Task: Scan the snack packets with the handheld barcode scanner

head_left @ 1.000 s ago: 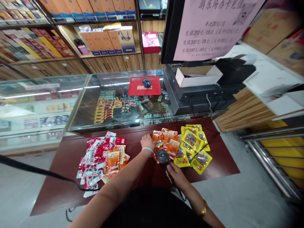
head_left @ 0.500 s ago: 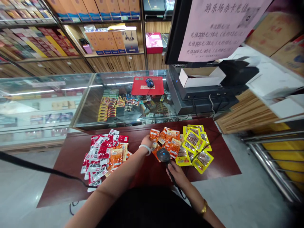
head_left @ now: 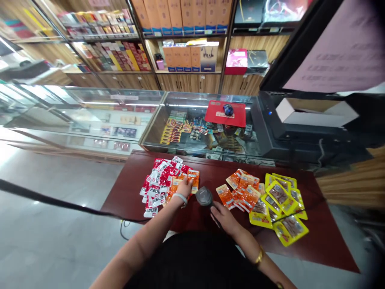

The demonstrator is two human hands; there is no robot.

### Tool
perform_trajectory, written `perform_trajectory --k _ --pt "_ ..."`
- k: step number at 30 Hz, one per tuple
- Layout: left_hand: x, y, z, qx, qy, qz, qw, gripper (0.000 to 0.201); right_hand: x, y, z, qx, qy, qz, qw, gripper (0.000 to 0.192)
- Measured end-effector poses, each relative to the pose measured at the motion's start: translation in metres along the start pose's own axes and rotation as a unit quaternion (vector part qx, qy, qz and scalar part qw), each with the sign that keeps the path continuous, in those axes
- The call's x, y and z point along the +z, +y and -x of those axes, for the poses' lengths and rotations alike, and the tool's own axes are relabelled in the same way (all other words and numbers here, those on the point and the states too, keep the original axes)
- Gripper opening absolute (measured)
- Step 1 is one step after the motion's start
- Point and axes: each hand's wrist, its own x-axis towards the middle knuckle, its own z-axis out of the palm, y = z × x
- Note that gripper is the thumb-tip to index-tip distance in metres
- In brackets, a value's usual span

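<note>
My left hand [head_left: 184,188] holds an orange snack packet [head_left: 193,179] at the right edge of a pile of red-and-white and orange packets [head_left: 159,184] on the dark red table [head_left: 207,224]. My right hand [head_left: 222,216] grips the handle of a black barcode scanner [head_left: 204,196], whose head points toward the held packet. To the right lie a heap of orange packets [head_left: 242,189] and a heap of yellow packets [head_left: 281,202].
A glass display counter [head_left: 192,128] stands behind the table, with a red mouse pad and mouse [head_left: 225,112] on top. A black register and monitor [head_left: 300,132] with a pink paper notice [head_left: 345,52] stand at the right. A black cable [head_left: 60,202] crosses the floor at left.
My left hand carried an orange packet from the right heap across to the left pile. The scanner and my right hand shifted left with it. The camera turned left.
</note>
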Motion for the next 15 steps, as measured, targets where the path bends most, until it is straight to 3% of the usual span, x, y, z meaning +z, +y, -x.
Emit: perform_trajectory --k 5,8,12,15 --pt "-0.05 -0.024 0.004 -0.039 0.026 -0.114 0.992 0.027 0.013 -0.001 -0.007 0.008 -0.027 0.066 0.997 0.055" --pt "-0.068 -0.03 0.006 -0.028 0.089 -0.198 0.976 0.042 0.016 0.0 -0.008 0.005 -0.014 0.091 0.996 0.054" --pt "-0.065 -0.025 0.014 0.008 0.171 -0.269 0.948 0.076 0.013 0.001 -0.003 0.013 0.015 0.084 0.996 0.056" --pt "-0.045 -0.01 0.018 0.075 0.159 -0.282 0.943 0.074 0.007 0.002 0.006 0.018 0.058 0.047 0.997 0.057"
